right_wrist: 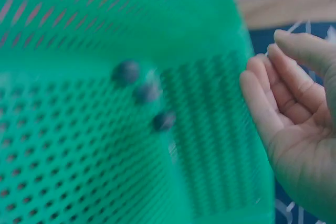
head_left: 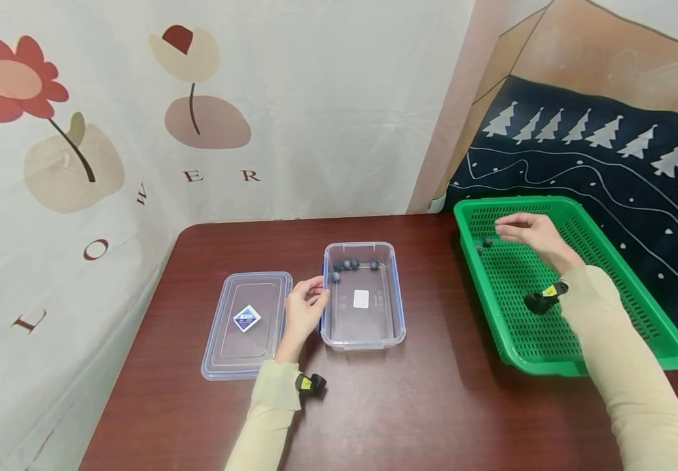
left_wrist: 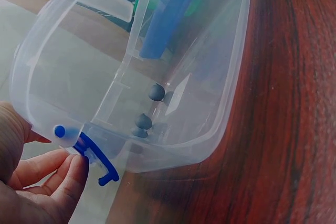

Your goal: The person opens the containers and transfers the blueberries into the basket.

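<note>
A clear plastic container (head_left: 364,341) with a blue rim stands mid-table, with several blueberries (head_left: 347,265) at its far end. My left hand (head_left: 315,291) grips its left wall. In the left wrist view the fingers (left_wrist: 68,174) curl at the blue latch (left_wrist: 100,161) of the container (left_wrist: 220,77), and blueberries (left_wrist: 156,92) show through the wall. My right hand (head_left: 506,229) hovers over the far left corner of the green basket (head_left: 551,327), close to a few blueberries (head_left: 484,243). In the right wrist view the hand (right_wrist: 268,66) is relaxed and empty beside three berries (right_wrist: 147,93).
The container's clear lid (head_left: 247,324) lies flat just left of my left hand. The dark wooden table (head_left: 433,405) ends at a hanging cloth backdrop (head_left: 256,98) behind. The basket sits at the table's right edge, beside a dark tree-patterned cloth (head_left: 610,150).
</note>
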Demonstrator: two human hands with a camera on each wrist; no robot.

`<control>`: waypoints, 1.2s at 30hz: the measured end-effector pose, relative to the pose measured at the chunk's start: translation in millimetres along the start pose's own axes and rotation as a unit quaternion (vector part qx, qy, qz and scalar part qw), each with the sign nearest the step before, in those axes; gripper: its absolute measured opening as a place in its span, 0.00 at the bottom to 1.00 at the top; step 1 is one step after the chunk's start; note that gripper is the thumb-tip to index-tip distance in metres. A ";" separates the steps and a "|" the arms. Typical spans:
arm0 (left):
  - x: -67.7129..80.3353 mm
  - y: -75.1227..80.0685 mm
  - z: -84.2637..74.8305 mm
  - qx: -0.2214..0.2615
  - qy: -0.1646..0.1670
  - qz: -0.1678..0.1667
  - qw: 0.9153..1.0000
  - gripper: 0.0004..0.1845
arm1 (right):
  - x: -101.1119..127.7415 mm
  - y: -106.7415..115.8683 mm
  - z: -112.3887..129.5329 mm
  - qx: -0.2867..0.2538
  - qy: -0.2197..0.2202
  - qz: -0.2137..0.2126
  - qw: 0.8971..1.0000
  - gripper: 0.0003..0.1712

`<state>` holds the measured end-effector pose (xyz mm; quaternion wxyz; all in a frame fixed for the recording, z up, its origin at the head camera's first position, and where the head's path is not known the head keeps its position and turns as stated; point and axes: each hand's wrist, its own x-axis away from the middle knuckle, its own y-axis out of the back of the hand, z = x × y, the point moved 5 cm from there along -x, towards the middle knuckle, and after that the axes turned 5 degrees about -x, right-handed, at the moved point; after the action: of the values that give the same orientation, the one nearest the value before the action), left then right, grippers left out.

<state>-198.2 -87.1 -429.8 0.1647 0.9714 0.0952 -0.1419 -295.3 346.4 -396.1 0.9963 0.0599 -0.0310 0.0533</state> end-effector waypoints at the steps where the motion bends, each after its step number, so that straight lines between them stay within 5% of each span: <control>1: -0.1 0.1 -0.2 0.002 -0.002 0.000 1.000 0.13 | -0.6 -2.7 5.9 -0.001 0.008 -0.003 1.000 0.08; 8: 0.0 0.9 -1.9 0.007 -0.003 0.003 1.000 0.13 | -3.5 -25.0 38.6 -0.039 0.044 0.005 0.998 0.08; 14: 0.3 1.2 -3.0 0.009 0.003 0.004 1.000 0.13 | -6.9 -54.7 52.4 0.002 0.057 0.020 0.998 0.09; 19: 0.4 1.6 -2.7 0.008 0.004 0.004 1.000 0.13 | -13.7 -83.9 56.2 0.040 0.058 0.031 0.997 0.12; 36: -0.1 1.1 -1.3 0.007 0.004 0.006 1.000 0.13 | -34.8 -177.6 53.8 0.038 0.061 0.112 0.991 0.19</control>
<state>-197.7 -87.7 -428.3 0.1585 0.9738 0.0888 -0.1371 -313.3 160.9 -365.7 0.9812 0.0906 0.0256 0.1687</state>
